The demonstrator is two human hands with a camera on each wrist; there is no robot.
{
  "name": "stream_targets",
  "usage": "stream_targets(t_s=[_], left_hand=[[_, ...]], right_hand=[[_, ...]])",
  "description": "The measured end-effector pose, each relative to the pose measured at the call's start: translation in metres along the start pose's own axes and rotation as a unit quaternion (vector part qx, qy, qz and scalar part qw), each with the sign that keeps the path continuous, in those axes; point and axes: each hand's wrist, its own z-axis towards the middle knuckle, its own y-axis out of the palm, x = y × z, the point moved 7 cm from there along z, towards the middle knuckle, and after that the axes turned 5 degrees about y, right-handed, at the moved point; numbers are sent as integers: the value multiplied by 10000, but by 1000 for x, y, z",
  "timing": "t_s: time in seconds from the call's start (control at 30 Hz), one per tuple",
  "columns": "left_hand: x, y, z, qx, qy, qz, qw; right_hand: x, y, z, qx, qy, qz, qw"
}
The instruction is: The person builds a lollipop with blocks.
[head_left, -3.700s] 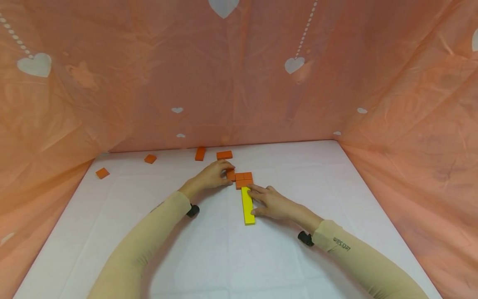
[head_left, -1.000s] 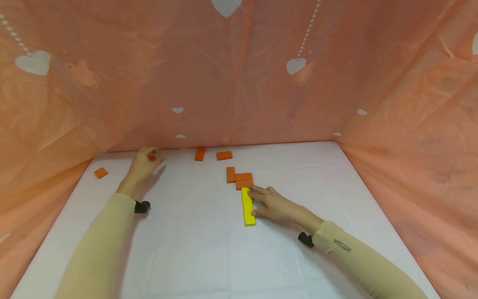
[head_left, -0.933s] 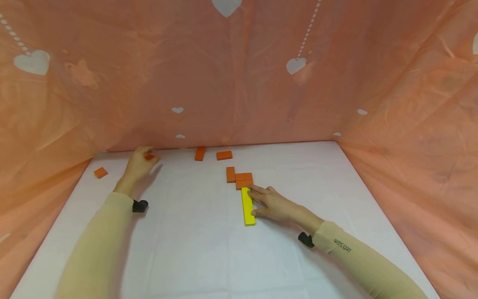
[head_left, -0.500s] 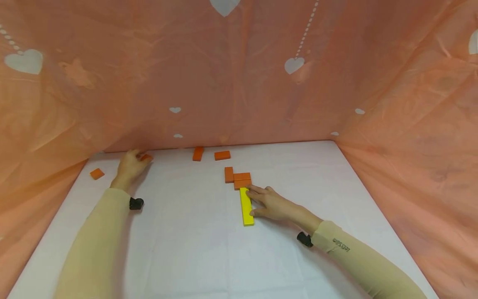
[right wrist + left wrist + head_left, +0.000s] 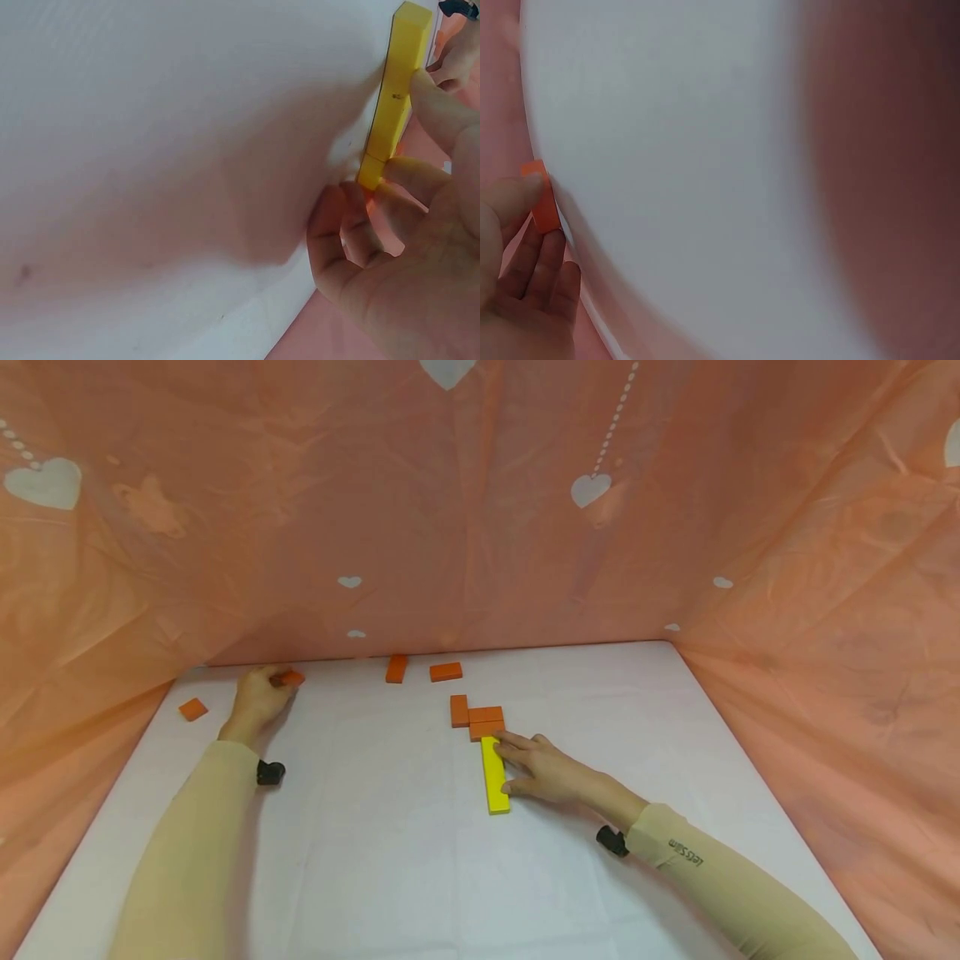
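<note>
At the back left of the table, my left hand (image 5: 258, 697) pinches a small orange block (image 5: 292, 678) between thumb and fingers. In the left wrist view, the thumb lies across this block's face. A long yellow block (image 5: 495, 781) lies lengthwise near the middle, with a seam near one end in the right wrist view. My right hand (image 5: 551, 768) rests against it, two fingertips on its far end and the thumb at its right edge. Two orange blocks (image 5: 486, 714) lie side by side just beyond the yellow one. Another orange block (image 5: 459, 711) stands against their left.
Two more orange blocks, one slanted (image 5: 397, 668) and one crosswise (image 5: 446, 672), lie by the back edge. A small orange block (image 5: 192, 709) is at the far left. Pinkish-orange sheeting (image 5: 480, 527) surrounds the white-covered table (image 5: 375, 860) at back and sides.
My left hand left the orange blocks at the middle, moved to the back left and took an orange block there, turning it. My right hand stays on the yellow block.
</note>
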Motion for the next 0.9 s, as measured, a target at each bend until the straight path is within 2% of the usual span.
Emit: stream_targets(t_s=[0.27, 0.47, 0.67, 0.9], left_hand=[[3, 2, -4, -102, -129, -200, 9997], [16, 5, -7, -71, 2, -515, 9986], [35, 12, -8, -188, 76, -954, 9952], [69, 21, -9, -219, 376, -1207, 9917]], right_hand=[[-1, -1, -1, 20, 0, 40, 10000], [-2, -2, -1, 25, -1, 96, 10000], [-2, -1, -1, 32, 10, 110, 9999], [-2, -1, -1, 42, 7, 144, 9999]])
